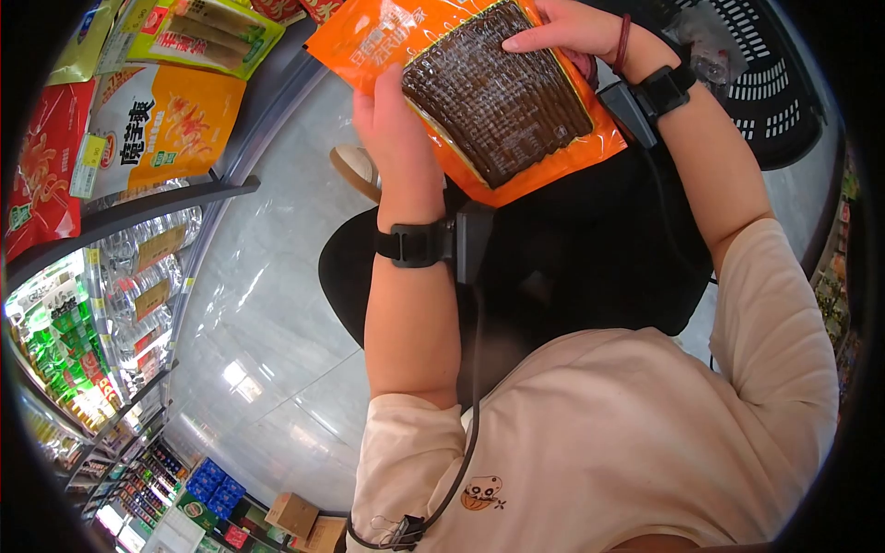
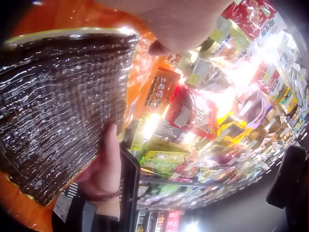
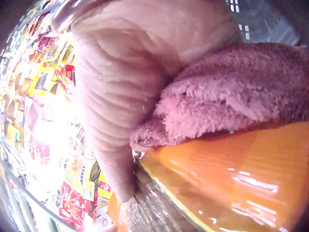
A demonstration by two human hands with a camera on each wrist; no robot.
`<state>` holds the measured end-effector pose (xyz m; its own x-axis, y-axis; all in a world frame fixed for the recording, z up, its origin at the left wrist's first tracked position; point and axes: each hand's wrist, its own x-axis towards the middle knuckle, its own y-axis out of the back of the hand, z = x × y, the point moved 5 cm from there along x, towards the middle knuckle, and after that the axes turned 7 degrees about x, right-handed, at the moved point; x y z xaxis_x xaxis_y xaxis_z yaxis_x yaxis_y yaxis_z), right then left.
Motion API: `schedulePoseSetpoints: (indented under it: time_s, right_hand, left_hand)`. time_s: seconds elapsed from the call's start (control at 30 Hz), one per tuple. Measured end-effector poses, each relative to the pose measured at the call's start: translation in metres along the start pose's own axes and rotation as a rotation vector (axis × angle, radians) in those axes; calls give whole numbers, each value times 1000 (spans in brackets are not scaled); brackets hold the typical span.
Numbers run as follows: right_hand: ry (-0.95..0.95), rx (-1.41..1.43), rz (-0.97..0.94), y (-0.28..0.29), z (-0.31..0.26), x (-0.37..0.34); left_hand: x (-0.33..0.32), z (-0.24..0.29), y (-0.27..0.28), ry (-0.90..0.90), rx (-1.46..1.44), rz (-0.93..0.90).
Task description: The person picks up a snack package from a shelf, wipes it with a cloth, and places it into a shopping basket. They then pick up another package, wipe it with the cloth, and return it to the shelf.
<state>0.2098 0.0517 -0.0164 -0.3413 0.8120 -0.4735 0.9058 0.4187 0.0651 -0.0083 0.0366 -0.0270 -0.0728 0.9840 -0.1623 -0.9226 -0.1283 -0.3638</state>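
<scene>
Far left, a red bag (image 1: 41,166) lies on the upper shelf (image 1: 267,120), set back from its front edge. To its right, closer to that edge, is an orange-and-white bag (image 1: 171,124) with a price tag (image 1: 89,164) against its left side. A green-and-yellow bag (image 1: 207,37) lies farther along the same shelf. Below the front edge, green goods (image 1: 64,323) fill a lower shelf; bright light blurs them. Blue packs (image 1: 217,488) and a cardboard box (image 1: 293,513) stand down by the far end of the grey floor (image 1: 295,267), and a pale shoe (image 1: 358,170) rests on that floor.

My left grip (image 1: 404,147) pinches the left edge of an orange packet (image 1: 498,92), which I hold up, tilted, above my black trousers (image 1: 572,258). Through the packet's clear window I see dark, ribbed contents.

On the packet's right side, my right grip (image 1: 585,32) pinches it too, thumb laid over the window. A fluffy pink item (image 3: 236,92) sits between that palm and the packet; I cannot tell what it is. Farthest right, a black basket (image 1: 779,138) has a clear bag (image 1: 714,60) inside its near-left rim.
</scene>
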Motion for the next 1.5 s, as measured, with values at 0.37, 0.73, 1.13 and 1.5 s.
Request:
schedulePoseSetpoints:
  time_s: [0.37,0.73,1.13,1.5]
  right_hand:
    - [-6,56,-17,-4,10,0]
    - [-34,-76,2,4,10,7]
    - [-99,-98,62,0,6,2]
    - [-107,-133,56,2,14,8]
  left_hand:
    - [-6,-4,3,69,38,39]
    - [2,-4,1,18,28,-18]
    - [1,-8,3,71,54,-15]
    - [4,-12,3,70,53,-58]
